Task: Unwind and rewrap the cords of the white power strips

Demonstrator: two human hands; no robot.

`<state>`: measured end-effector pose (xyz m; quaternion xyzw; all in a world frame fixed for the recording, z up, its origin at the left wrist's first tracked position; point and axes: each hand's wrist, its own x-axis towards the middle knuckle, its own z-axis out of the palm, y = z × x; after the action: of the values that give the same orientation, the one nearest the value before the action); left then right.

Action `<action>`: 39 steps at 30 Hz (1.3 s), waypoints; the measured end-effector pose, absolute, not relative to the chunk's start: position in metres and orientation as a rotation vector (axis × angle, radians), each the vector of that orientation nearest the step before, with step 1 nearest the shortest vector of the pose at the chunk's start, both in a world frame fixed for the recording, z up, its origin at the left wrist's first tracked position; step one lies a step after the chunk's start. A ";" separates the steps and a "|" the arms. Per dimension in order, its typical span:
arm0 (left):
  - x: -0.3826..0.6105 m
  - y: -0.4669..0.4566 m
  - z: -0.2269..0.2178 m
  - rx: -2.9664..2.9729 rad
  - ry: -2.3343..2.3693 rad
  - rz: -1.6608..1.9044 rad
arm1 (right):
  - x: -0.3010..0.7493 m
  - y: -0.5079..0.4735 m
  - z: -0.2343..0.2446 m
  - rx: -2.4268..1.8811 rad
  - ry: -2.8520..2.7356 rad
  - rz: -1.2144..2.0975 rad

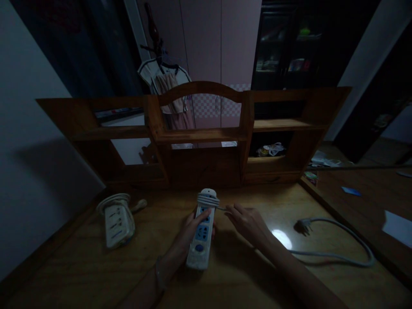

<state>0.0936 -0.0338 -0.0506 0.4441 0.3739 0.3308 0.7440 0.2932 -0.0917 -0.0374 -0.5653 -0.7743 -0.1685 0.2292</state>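
Item 1, power strip (202, 234): white and long, with blue socket faces; it is lying lengthwise near the middle of the bench (96, 266), its far end pointing toward the shelf unit (199, 135).
Item 2, cord (337, 256): pale grey; several turns are sitting wound around the far end of the power strip. The rest is passing the right forearm and looping wide over the right part of the bench.
Item 3, plug (304, 224): it is lying flat on the bench at the free end of the cord, well apart from the power strip, just right of a bright patch of glare.
Left hand (193, 225): it is reaching in from the lower left. Its grip is clasping the power strip along the left edge, with the thumb lying across the socket face.
Right hand (249, 223): it is sitting just right of the wound turns. Its grip is pinching the cord between thumb and forefinger where the cord is leaving the turns.
Item 4, second power strip (118, 219): white; it is lying at the left of the bench with its own lead coiled under it, well apart from both hands.
Item 5, shelf unit: wooden, with open compartments; it is standing along the back edge of the bench.
Item 6, garments (169, 86): they are hanging behind the shelf unit, left of centre.
Lighting: dim; fine detail is staying hard to read.
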 end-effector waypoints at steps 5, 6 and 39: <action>0.089 -0.029 -0.046 1.031 0.892 0.790 | 0.287 -0.094 -0.040 -1.624 -2.145 -0.449; 0.088 -0.029 -0.044 1.046 0.899 0.797 | 0.286 -0.095 -0.040 -1.627 -2.121 -0.422; 0.078 -0.041 -0.041 3.036 1.075 0.234 | 0.294 -0.101 -0.024 -1.127 -2.273 -0.233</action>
<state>0.0778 -0.0408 -0.0408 0.9393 0.3325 0.0724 -0.0437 0.2935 -0.1005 -0.0240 -0.4231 -0.8532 -0.0876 0.2923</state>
